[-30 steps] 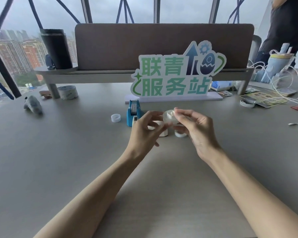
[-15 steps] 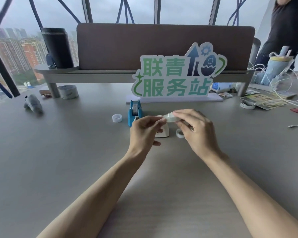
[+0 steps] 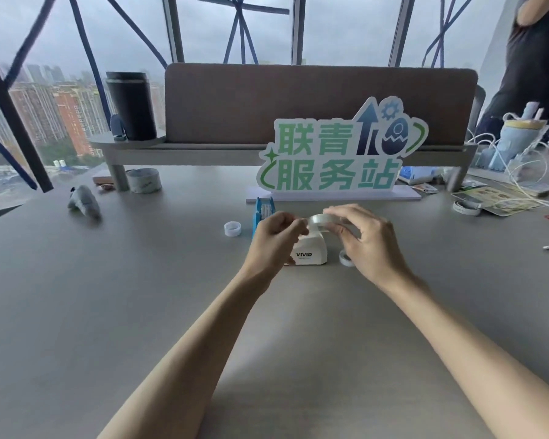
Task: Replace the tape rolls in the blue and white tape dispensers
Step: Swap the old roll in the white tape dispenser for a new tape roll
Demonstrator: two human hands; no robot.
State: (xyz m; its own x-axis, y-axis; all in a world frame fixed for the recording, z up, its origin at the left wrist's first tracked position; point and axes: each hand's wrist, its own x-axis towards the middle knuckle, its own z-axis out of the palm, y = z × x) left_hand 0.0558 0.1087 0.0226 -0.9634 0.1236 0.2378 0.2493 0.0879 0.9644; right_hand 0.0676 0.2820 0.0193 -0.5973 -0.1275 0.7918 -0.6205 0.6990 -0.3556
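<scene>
Tape roll [image 3: 325, 220] pinched between right hand [image 3: 370, 245] and left hand [image 3: 274, 240] fingers above white dispenser [image 3: 309, 253]

White dispenser [image 3: 309, 253] reads "VIVID"; sign [image 3: 339, 156] reads "联青服务站".

Two tape dispensers: one blue [image 3: 262, 213], one white [image 3: 309, 253]. Three small tape rolls: one held [image 3: 325, 220], two lying on the worktop [image 3: 232, 229] [image 3: 346, 258]. One wide roll [image 3: 143, 181], upper left. One dark tumbler [image 3: 131, 106].

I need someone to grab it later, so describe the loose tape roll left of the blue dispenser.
Find the big green-lettered sign. In front stands the blue dispenser; left of it sits a small white roll, upright and alone on the table.
</scene>
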